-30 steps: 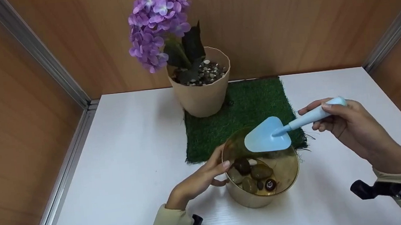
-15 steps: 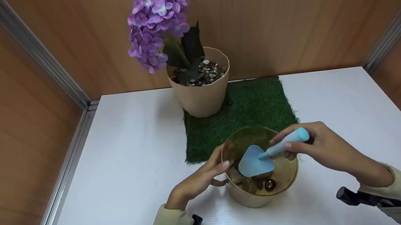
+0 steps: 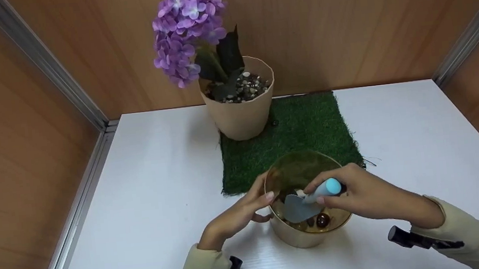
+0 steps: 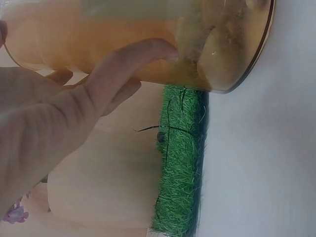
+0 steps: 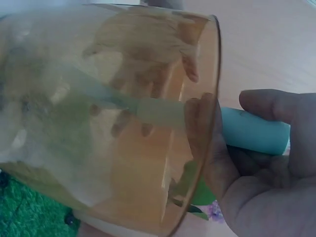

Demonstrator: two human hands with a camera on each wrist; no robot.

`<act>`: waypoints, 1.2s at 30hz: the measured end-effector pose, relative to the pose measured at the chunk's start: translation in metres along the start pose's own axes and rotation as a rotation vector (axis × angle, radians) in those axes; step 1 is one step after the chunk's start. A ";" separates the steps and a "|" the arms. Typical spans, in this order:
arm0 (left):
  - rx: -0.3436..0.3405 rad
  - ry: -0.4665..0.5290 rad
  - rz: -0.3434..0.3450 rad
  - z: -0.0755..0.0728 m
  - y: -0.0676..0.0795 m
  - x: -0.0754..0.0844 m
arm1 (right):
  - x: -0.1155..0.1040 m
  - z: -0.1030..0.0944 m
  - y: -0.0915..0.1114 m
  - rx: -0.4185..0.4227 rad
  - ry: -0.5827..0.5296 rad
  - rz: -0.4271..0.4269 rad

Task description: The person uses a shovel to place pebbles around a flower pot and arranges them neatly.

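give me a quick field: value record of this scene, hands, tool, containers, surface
left hand: fingers rest against the side of the amber cup, steadying it
right hand: grips the handle of the light blue scoop
scoop: blade down inside the cup, among the stones
amber cup: translucent, upright on the white table, at the near edge of the grass mat
flower pot: beige, on the mat's far left corner, holds purple flowers and small pebbles
surroundings: wooden walls
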State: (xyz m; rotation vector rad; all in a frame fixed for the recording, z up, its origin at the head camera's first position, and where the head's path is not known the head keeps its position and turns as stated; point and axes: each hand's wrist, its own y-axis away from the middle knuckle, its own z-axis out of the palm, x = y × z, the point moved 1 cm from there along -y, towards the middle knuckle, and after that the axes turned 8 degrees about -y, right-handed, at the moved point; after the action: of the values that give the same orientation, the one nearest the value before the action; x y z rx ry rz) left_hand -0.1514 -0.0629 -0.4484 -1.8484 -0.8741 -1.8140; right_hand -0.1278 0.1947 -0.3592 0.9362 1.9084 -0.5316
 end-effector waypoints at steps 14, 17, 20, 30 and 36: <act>0.002 -0.015 0.017 0.001 0.001 0.000 | 0.007 0.014 -0.008 -0.097 0.021 -0.023; 0.001 -0.013 0.017 0.000 0.001 -0.001 | 0.007 0.017 -0.009 -0.114 0.031 -0.045; -0.002 -0.009 0.020 0.000 0.000 -0.001 | 0.007 0.020 -0.009 -0.146 0.041 -0.060; -0.005 0.004 0.023 0.000 0.000 -0.003 | 0.006 0.022 -0.008 -0.204 0.034 -0.059; -0.004 0.005 0.022 0.000 0.000 -0.003 | 0.008 0.020 -0.009 -0.176 0.000 -0.010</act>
State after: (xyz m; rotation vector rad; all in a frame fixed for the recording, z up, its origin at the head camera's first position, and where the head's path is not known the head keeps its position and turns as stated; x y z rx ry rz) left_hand -0.1517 -0.0632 -0.4514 -1.8475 -0.8461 -1.8078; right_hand -0.1262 0.1788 -0.3766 0.8124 1.9262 -0.3628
